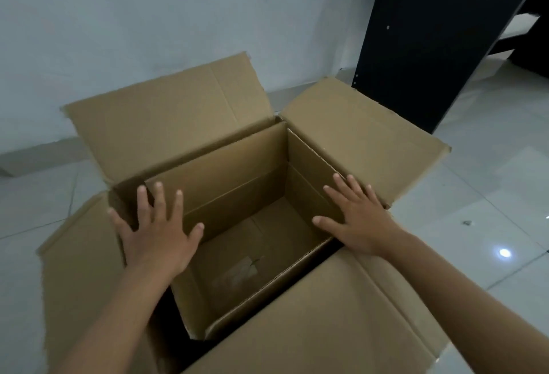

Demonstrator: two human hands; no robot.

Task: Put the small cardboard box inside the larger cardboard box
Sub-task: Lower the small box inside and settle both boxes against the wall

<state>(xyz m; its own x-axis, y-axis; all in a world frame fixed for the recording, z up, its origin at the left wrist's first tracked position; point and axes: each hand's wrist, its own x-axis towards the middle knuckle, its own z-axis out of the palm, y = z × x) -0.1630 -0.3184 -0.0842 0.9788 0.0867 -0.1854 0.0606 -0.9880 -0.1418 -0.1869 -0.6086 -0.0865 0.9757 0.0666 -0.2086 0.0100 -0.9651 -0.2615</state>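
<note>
The larger cardboard box (350,132) stands on the floor with its four flaps spread outward. The small cardboard box (237,183), open at the top and empty, sits down inside it, with dark gaps along its near and left sides. My left hand (154,234) hovers over the small box's left edge, fingers spread, holding nothing. My right hand (359,219) is spread flat over the small box's right rim and the large box's right flap, also holding nothing.
Glossy pale tiles (490,195) cover the floor, with a light reflection at the right. A white wall (148,16) rises behind the boxes. A tall black panel (430,31) stands at the back right, close to the right flap.
</note>
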